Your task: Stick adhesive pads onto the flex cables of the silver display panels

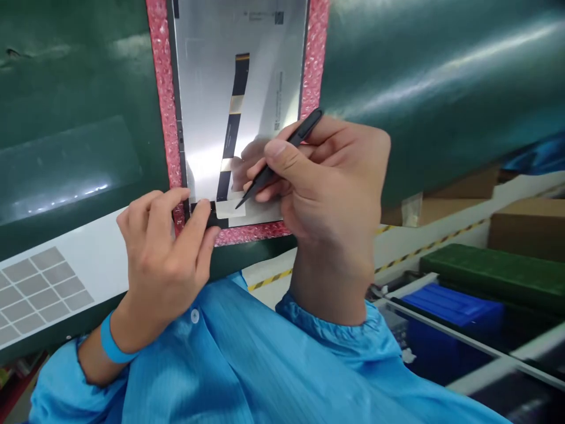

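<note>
A silvery flat panel (203, 88) lies on pink bubble wrap (315, 59). A dark flex strip (232, 129) runs along its middle down to a pale tab (230, 208) near the bottom edge. My right hand (331, 188) is closed around black tweezers (309, 125), whose tip touches or hovers just over the tab. My left hand (168, 253) rests at the panel's lower left corner, fingers apart, with fingertips on the dark edge beside the tab and on the wrap. Nothing is gripped in it.
The green mat (75, 76) spreads on both sides. At left are a clear plastic film (66, 165) and a white sheet with grey squares (44, 282). A blue bin (454, 303), a green case (498, 271) and a cardboard box (529, 227) are at lower right.
</note>
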A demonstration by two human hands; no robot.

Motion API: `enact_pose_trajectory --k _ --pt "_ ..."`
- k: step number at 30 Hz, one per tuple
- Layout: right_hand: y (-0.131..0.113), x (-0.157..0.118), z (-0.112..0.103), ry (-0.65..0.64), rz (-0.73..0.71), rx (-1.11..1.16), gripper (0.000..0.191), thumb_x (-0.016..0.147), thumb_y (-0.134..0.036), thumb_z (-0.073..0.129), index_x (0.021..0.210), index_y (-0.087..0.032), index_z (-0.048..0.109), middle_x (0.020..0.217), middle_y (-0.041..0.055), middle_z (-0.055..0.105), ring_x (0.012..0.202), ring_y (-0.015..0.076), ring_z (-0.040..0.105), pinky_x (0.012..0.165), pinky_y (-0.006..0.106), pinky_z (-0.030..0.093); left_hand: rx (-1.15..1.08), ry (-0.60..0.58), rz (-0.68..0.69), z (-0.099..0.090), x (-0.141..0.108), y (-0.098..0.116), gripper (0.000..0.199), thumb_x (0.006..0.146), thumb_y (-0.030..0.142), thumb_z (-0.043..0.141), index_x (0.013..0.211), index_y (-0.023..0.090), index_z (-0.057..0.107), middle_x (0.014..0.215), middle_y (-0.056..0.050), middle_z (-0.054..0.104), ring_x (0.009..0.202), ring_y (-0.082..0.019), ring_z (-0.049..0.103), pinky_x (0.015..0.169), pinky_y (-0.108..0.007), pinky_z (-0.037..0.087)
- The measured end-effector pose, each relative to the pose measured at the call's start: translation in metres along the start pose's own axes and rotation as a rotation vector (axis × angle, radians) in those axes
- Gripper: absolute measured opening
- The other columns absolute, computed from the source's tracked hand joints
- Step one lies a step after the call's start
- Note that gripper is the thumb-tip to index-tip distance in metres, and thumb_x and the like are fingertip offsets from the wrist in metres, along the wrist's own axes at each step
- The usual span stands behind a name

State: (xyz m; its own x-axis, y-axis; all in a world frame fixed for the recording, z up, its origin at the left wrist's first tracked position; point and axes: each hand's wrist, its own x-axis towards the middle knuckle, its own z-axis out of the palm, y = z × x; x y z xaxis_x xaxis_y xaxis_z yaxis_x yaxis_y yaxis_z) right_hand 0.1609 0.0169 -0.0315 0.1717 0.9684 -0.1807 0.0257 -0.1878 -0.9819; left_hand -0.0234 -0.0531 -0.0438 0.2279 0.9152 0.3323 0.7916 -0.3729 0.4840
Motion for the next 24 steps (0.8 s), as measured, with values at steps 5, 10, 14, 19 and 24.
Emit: enact_pose_trajectory --k 5,10,14,19,24 --pt "-0.024 -0.013 -0.005 0.193 -0.021 -0.104 0.018 0.096 -0.021 0.076 0.079 -0.026 0.074 0.074 -0.0031 0.075 0.055 0.0130 0.070 0.044 0.021 0.058 -0.018 -0.052 -0.014 -0.006 0.000 -0.002 0.033 0.095 0.022 0.077 0.126 0.014 0.075 0.130 -0.022 0.070 0.118 -0.041 0.065 0.097 -0.061 0.051" --pt "-0.031 -0.009 -0.014 0.284 -0.066 -0.195 0.022 0.101 -0.030 0.072 0.079 -0.029 0.077 0.080 -0.0043 0.074 0.062 0.0148 0.075 0.053 0.025 0.064 -0.006 -0.098 -0.020 -0.006 0.004 0.000 0.037 0.093 0.018 0.078 0.130 0.022 0.075 0.137 -0.020 0.067 0.125 -0.042 0.064 0.100 -0.063 0.049" --pt "-0.013 0.002 -0.007 0.288 -0.146 0.007 0.028 0.094 -0.012 0.070 0.068 -0.021 0.072 0.063 -0.0037 0.071 0.045 0.0094 0.065 0.035 0.016 0.045 0.009 -0.122 0.004 -0.007 0.006 0.003 0.038 0.092 0.013 0.078 0.127 0.024 0.076 0.140 -0.019 0.066 0.128 -0.044 0.059 0.099 -0.067 0.048" --pt "0.000 0.006 -0.002 0.257 -0.087 -0.002 0.023 0.096 -0.013 0.070 0.074 -0.018 0.074 0.071 0.0014 0.077 0.051 0.0123 0.068 0.038 0.020 0.049 -0.001 -0.100 0.021 -0.005 0.004 0.004 0.037 0.091 0.007 0.079 0.122 0.027 0.078 0.138 -0.016 0.067 0.124 -0.039 0.056 0.096 -0.063 0.048" --pt "-0.003 0.002 -0.003 0.258 -0.128 0.024 0.022 0.095 -0.012 0.072 0.073 -0.017 0.073 0.067 0.0016 0.074 0.051 0.0142 0.070 0.036 0.020 0.049 -0.028 -0.080 0.030 -0.003 0.000 0.003 0.031 0.092 0.008 0.078 0.115 0.029 0.078 0.126 -0.010 0.071 0.118 -0.034 0.062 0.097 -0.058 0.046"
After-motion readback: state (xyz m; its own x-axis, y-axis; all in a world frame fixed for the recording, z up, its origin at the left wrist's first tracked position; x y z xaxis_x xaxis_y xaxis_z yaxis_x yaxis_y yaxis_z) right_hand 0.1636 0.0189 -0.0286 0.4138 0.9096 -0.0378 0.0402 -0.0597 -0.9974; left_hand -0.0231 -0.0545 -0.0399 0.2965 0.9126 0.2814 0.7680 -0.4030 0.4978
